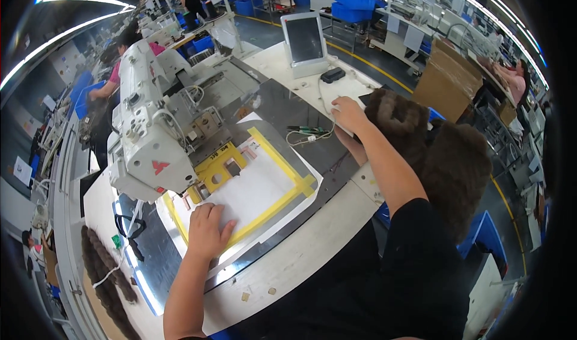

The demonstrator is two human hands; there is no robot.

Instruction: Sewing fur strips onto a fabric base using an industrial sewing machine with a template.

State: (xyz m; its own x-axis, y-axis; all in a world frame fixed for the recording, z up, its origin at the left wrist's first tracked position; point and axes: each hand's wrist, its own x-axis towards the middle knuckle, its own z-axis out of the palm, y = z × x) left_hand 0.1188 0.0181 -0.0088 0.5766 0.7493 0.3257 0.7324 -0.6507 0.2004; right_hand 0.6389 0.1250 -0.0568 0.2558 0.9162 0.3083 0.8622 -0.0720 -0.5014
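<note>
My left hand (207, 229) lies with its fingers stretched and thumb apart on the near edge of a white sheet (252, 190) framed in yellow tape. Just beyond its fingertips is the sewing head of a white industrial sewing machine (147, 124), above a yellow plate (217, 169) with cut-outs. My right hand (351, 115) reaches out to the white tabletop beside a thin cable; its fingers are slightly bent and apart, and nothing shows in them. Tweezers or snips with green handles (306, 129) lie on the dark metal plate left of it.
A control screen (305, 42) stands at the back, a small black device (332, 75) beside it. Brown fluffy fabric (454, 172) is piled at my right; more fluffy strips (105, 268) lie at far left. A cardboard box (448, 72), blue bins (353, 3) and other workers are beyond.
</note>
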